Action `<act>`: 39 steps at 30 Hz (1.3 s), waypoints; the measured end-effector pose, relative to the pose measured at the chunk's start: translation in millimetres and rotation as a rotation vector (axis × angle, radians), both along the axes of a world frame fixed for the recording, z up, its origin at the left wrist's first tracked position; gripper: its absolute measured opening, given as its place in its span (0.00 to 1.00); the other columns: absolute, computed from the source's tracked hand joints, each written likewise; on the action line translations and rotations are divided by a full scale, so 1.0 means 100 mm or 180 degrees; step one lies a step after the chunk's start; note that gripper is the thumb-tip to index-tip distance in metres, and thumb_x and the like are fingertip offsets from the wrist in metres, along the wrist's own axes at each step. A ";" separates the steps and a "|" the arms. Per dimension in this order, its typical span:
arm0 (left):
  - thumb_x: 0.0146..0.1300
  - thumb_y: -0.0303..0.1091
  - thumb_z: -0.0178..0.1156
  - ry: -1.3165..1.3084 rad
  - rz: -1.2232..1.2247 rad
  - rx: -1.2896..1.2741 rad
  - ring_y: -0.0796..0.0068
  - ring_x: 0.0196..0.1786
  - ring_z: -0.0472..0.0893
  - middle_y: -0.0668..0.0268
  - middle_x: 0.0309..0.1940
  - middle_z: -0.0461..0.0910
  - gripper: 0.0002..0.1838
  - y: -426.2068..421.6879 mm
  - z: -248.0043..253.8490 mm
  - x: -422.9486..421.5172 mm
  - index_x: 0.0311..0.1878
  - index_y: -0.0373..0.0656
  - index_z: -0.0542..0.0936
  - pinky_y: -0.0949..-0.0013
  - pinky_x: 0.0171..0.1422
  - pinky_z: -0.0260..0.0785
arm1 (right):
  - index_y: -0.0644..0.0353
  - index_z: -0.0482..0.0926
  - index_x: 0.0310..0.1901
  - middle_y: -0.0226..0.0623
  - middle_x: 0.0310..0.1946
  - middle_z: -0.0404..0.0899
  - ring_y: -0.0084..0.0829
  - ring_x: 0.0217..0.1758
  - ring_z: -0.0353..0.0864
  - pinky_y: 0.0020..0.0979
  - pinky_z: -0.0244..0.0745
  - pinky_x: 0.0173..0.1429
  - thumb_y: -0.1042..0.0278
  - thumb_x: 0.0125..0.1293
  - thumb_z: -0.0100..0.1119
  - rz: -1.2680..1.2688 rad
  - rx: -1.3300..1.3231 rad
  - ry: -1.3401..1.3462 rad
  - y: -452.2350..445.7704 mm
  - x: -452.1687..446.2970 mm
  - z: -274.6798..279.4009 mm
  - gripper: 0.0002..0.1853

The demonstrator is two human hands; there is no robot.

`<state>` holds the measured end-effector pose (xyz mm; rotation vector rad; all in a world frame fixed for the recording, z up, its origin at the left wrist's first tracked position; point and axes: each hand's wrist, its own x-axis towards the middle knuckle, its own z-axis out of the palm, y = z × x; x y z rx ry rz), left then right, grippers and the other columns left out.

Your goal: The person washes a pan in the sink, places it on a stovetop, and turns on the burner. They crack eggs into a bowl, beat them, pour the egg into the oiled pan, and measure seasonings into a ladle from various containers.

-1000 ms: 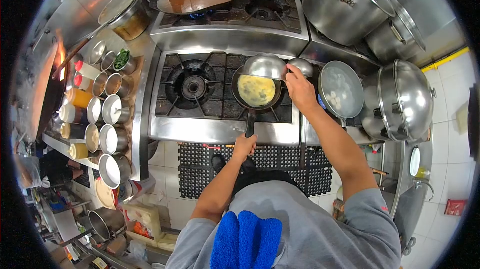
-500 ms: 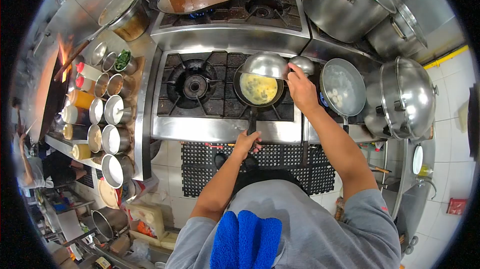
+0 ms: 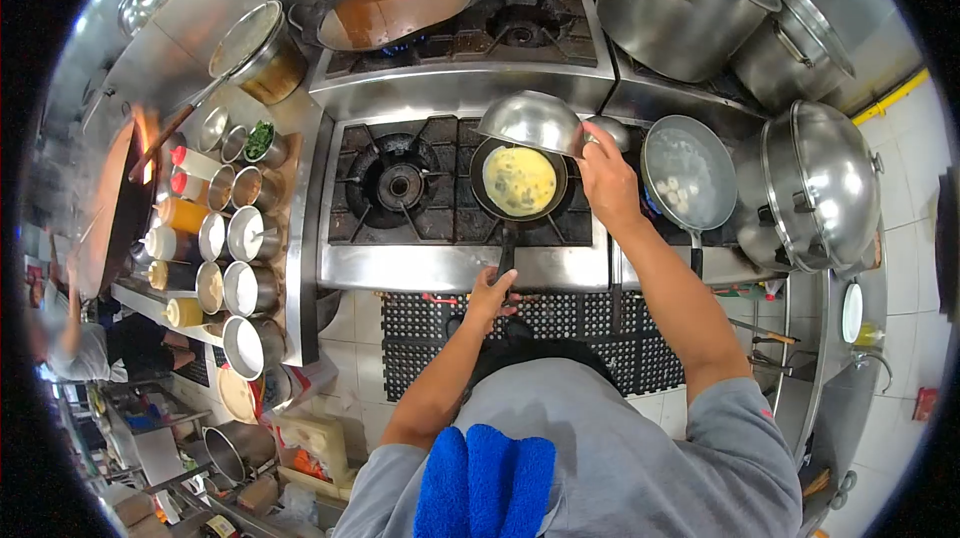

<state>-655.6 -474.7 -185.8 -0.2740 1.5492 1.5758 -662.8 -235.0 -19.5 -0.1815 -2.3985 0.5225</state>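
Observation:
A small black frying pan (image 3: pixel 483 200) stands on the right burner of the front stove, with yellow egg mixture (image 3: pixel 520 181) spread over its base. My left hand (image 3: pixel 492 295) is at the end of the pan's black handle, its fingers curled beside it. With my right hand (image 3: pixel 604 170) I hold a shiny steel bowl (image 3: pixel 530 122) by its edge, tilted over the far rim of the pan. A second rounded steel piece (image 3: pixel 610 132) is partly hidden behind my right fingers.
A grey pan of liquid with pale pieces (image 3: pixel 690 173) stands at right, beside a domed steamer (image 3: pixel 825 183). A wok of brown liquid (image 3: pixel 395 10) and tall pots (image 3: pixel 680 8) stand behind. Containers (image 3: pixel 250 288) line the left counter. At far left, flames rise near a person (image 3: pixel 75 348).
The bowl in my right hand has lifted slightly off the pan, showing more of its rim. My left hand has shifted along the handle's end. The whole view has shifted a little.

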 end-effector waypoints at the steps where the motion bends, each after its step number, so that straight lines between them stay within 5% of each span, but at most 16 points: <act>1: 0.58 0.51 0.62 0.0156 0.0087 -0.0082 0.73 0.38 0.77 0.61 0.43 0.73 0.32 -0.02 0.01 0.03 0.59 0.41 0.64 0.65 0.35 0.74 | 0.63 0.68 0.34 0.44 0.55 0.71 0.49 0.39 0.77 0.40 0.75 0.39 0.77 0.56 0.58 0.0001 -0.0012 0.0024 0.00 0.02 0.00 0.08; 12: 0.63 0.64 0.46 0.0247 0.0745 -0.0826 0.67 0.45 0.75 0.62 0.46 0.73 0.35 -1.30 -0.30 0.55 0.58 0.41 0.67 0.60 0.44 0.71 | 0.59 0.69 0.34 0.38 0.56 0.72 0.46 0.39 0.78 0.40 0.75 0.36 0.72 0.58 0.58 -0.0085 -0.0285 0.0162 0.04 0.10 -0.30 0.07; 15: 0.63 0.66 0.43 0.0191 0.1012 -0.1071 0.67 0.43 0.75 0.62 0.44 0.73 0.35 -1.65 -0.47 0.89 0.55 0.41 0.68 0.61 0.43 0.70 | 0.58 0.70 0.36 0.39 0.54 0.72 0.48 0.40 0.77 0.43 0.74 0.38 0.70 0.61 0.55 -0.0213 -0.0437 -0.0617 0.13 0.07 -0.77 0.05; 19: 0.63 0.65 0.44 0.0014 0.1350 -0.1078 0.67 0.38 0.76 0.64 0.38 0.73 0.32 -1.85 -0.64 1.24 0.47 0.41 0.71 0.63 0.35 0.69 | 0.60 0.70 0.37 0.44 0.52 0.72 0.53 0.45 0.75 0.42 0.73 0.45 0.72 0.61 0.54 -0.0252 -0.0901 0.0046 0.09 0.17 -0.97 0.05; 20: 0.63 0.64 0.44 0.0014 0.1324 -0.1085 0.69 0.36 0.75 0.65 0.34 0.73 0.30 -1.85 -0.62 1.35 0.44 0.42 0.72 0.64 0.34 0.69 | 0.62 0.70 0.36 0.47 0.44 0.75 0.49 0.42 0.76 0.41 0.73 0.44 0.72 0.60 0.55 -0.0489 -0.0983 0.0434 0.08 0.13 -1.06 0.06; 21: 0.63 0.64 0.43 0.0043 0.1176 -0.1071 0.70 0.34 0.75 0.66 0.30 0.73 0.29 -1.78 -0.44 1.39 0.41 0.43 0.73 0.64 0.33 0.68 | 0.61 0.72 0.36 0.42 0.34 0.77 0.39 0.36 0.78 0.37 0.74 0.41 0.75 0.57 0.57 -0.0571 -0.1452 -0.0168 0.14 0.10 -1.31 0.06; 22: 0.65 0.61 0.43 -0.0091 0.1099 -0.0766 0.71 0.28 0.72 0.69 0.24 0.71 0.25 -1.73 -0.36 1.40 0.34 0.46 0.72 0.65 0.30 0.66 | 0.60 0.73 0.37 0.34 0.27 0.75 0.29 0.32 0.78 0.32 0.76 0.37 0.79 0.53 0.58 -0.0378 -0.3001 -0.0035 0.11 0.07 -1.48 0.09; 23: 0.66 0.57 0.43 0.0348 0.0898 -0.0508 0.71 0.26 0.72 0.69 0.22 0.71 0.23 -1.80 -0.67 1.35 0.33 0.46 0.72 0.66 0.30 0.65 | 0.60 0.74 0.36 0.30 0.28 0.75 0.26 0.30 0.77 0.28 0.77 0.34 0.81 0.50 0.59 -0.0438 -0.4536 0.0075 0.15 0.07 -1.38 0.11; 24: 0.68 0.54 0.42 0.0779 0.0727 -0.0228 0.70 0.24 0.71 0.69 0.21 0.71 0.21 -1.87 -0.99 1.31 0.32 0.47 0.71 0.67 0.29 0.65 | 0.62 0.73 0.40 0.36 0.33 0.77 0.28 0.32 0.78 0.29 0.79 0.33 0.76 0.53 0.62 0.0077 -0.4887 0.0703 0.17 0.28 -1.30 0.12; 25: 0.69 0.52 0.42 0.2884 -0.1026 -0.1657 0.70 0.25 0.74 0.69 0.21 0.73 0.22 -1.93 -0.84 1.33 0.32 0.42 0.71 0.67 0.31 0.67 | 0.61 0.71 0.48 0.41 0.42 0.77 0.32 0.35 0.80 0.32 0.80 0.36 0.67 0.57 0.64 0.0087 -0.5863 0.0450 0.25 0.36 -1.11 0.19; 26: 0.69 0.48 0.44 0.3457 -0.1390 -0.1579 0.70 0.28 0.76 0.66 0.22 0.74 0.20 -1.99 -1.01 1.26 0.35 0.39 0.72 0.65 0.33 0.70 | 0.60 0.67 0.55 0.43 0.48 0.75 0.36 0.39 0.81 0.37 0.80 0.42 0.62 0.60 0.62 0.0242 -0.6395 0.0601 0.32 0.53 -0.86 0.24; 27: 0.66 0.42 0.51 0.1280 -0.0505 -0.1393 0.69 0.28 0.77 0.63 0.22 0.75 0.13 -2.21 -1.61 1.08 0.39 0.41 0.73 0.64 0.33 0.71 | 0.60 0.66 0.55 0.42 0.48 0.75 0.37 0.40 0.81 0.40 0.79 0.44 0.61 0.61 0.61 0.0537 -0.6342 0.0979 0.46 0.85 -0.64 0.24; 31: 0.67 0.48 0.47 0.0613 -0.1091 -0.1479 0.64 0.35 0.77 0.61 0.29 0.77 0.19 -2.36 -1.65 1.04 0.45 0.42 0.74 0.61 0.40 0.71 | 0.58 0.66 0.52 0.42 0.47 0.74 0.39 0.42 0.79 0.45 0.77 0.51 0.63 0.66 0.53 0.0846 -0.5666 0.2175 1.04 2.28 0.00 0.16; 34: 0.66 0.51 0.45 0.0380 -0.1609 -0.1574 0.60 0.40 0.77 0.59 0.34 0.79 0.22 -2.59 -1.89 1.05 0.49 0.42 0.75 0.59 0.43 0.70 | 0.60 0.69 0.46 0.42 0.43 0.75 0.38 0.40 0.79 0.43 0.78 0.46 0.67 0.64 0.54 -0.0387 -0.4651 0.3555 1.35 3.80 0.47 0.12; 36: 0.63 0.50 0.49 0.0439 -0.1686 -0.1769 0.60 0.38 0.77 0.58 0.32 0.78 0.21 -2.56 -1.93 1.32 0.46 0.42 0.74 0.58 0.42 0.70 | 0.63 0.70 0.48 0.41 0.43 0.75 0.36 0.39 0.79 0.37 0.79 0.43 0.66 0.65 0.53 -0.1578 -0.3749 0.3526 1.63 4.85 0.23 0.13; 39: 0.59 0.48 0.54 0.0795 -0.2186 -0.1872 0.59 0.35 0.77 0.58 0.31 0.77 0.19 -2.54 -1.94 1.63 0.43 0.41 0.74 0.57 0.40 0.71 | 0.67 0.69 0.51 0.43 0.42 0.76 0.38 0.38 0.81 0.36 0.80 0.45 0.66 0.65 0.50 -0.3148 -0.3675 0.3506 1.82 6.11 -0.12 0.16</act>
